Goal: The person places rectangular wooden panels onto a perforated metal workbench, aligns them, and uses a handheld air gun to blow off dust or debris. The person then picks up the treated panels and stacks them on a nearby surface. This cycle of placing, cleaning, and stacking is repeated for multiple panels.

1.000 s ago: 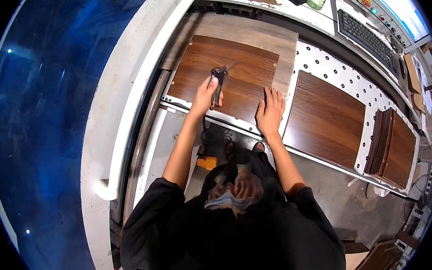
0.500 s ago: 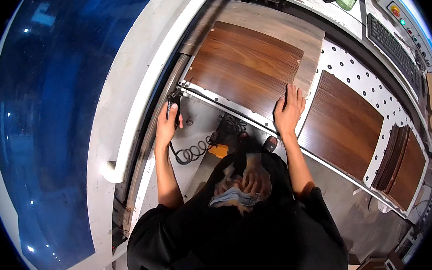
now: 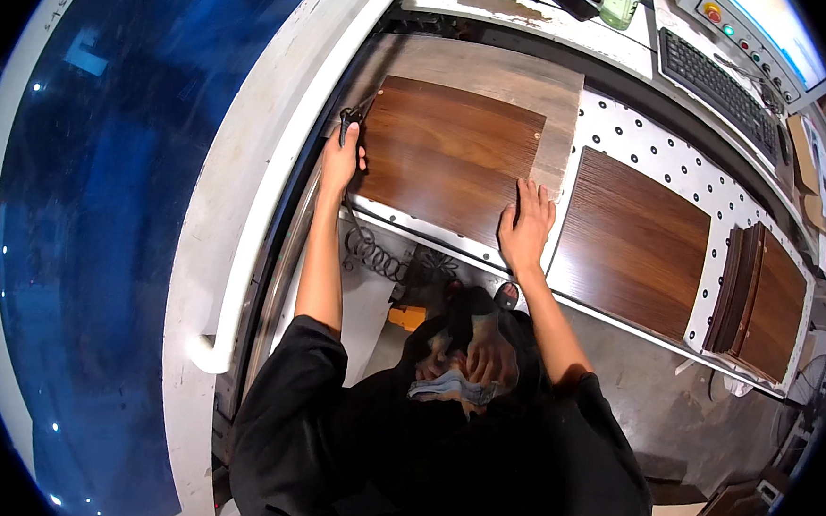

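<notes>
My left hand [image 3: 340, 166] grips a black air blow gun [image 3: 349, 125] at the left edge of a dark brown wood panel [image 3: 452, 156]. A black coiled hose [image 3: 370, 252] hangs below that hand. The panel lies flat on a larger greyish wood-grain board [image 3: 501, 61]; small round holes show near its corners. My right hand [image 3: 528, 229] rests with its fingers stretched out on the panel's near right corner and holds nothing.
Right of me, another brown panel [image 3: 631, 243] and stacked narrow brown strips [image 3: 734, 289] lie on a white dotted table [image 3: 668, 132]. Beyond are a keyboard [image 3: 716, 92] and green bottle [image 3: 620, 6]. A white rail [image 3: 271, 183] and blue machine cover [image 3: 101, 258] flank my left.
My left hand has moved away from me with the air blow gun, from below the panel's near left corner up along its left edge. My right hand stays at the panel's near right corner.
</notes>
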Tool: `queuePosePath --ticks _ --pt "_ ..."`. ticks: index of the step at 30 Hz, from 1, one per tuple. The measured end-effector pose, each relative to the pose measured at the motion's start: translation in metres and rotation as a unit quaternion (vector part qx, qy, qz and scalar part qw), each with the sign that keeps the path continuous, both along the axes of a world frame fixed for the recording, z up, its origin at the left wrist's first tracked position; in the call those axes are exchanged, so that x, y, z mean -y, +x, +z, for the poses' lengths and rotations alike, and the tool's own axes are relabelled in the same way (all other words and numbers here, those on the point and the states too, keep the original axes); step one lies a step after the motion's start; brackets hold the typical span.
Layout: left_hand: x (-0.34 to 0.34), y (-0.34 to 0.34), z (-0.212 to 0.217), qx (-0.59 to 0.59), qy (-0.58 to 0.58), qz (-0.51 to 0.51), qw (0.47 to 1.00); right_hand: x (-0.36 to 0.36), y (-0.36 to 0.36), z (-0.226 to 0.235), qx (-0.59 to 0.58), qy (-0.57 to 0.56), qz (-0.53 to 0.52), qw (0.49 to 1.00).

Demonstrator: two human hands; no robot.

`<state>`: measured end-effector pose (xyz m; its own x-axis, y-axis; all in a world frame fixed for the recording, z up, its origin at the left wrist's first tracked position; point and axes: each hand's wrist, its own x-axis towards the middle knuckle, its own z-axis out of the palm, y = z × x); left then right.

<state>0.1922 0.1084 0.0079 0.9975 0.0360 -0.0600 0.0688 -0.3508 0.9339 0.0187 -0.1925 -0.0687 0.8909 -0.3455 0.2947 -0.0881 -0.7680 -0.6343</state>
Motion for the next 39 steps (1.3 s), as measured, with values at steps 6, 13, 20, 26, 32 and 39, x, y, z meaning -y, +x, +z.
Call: queuePosePath --ticks 6,13,20,26,32,39 --pt "0.043 -0.019 0.013 -0.066 -0.056 -0.102 0.991 0.001 0.0 0.0 0.001 0.002 0.003 1.0" --pt "0.034 -0.1 0.052 -0.191 -0.044 -0.28 0.94 0.0 0.0 0.002 0.0 0.003 0.002 1.0" --pt "-0.023 -0.2 0.128 0.174 0.125 -0.006 0.977 0.004 -0.001 -0.003 -0.016 0.004 0.013 1.0" --pt "-0.068 -0.234 0.12 0.386 0.168 0.346 0.839 0.006 -0.003 0.003 0.007 0.099 0.012 0.995" --pt "-0.073 -0.272 0.095 0.207 0.354 0.411 0.814 0.017 -0.018 -0.001 0.021 0.213 0.021 0.977" --pt "-0.013 -0.232 0.127 0.643 0.127 0.273 0.704 -0.004 -0.081 0.003 -0.099 0.069 0.042 0.992"
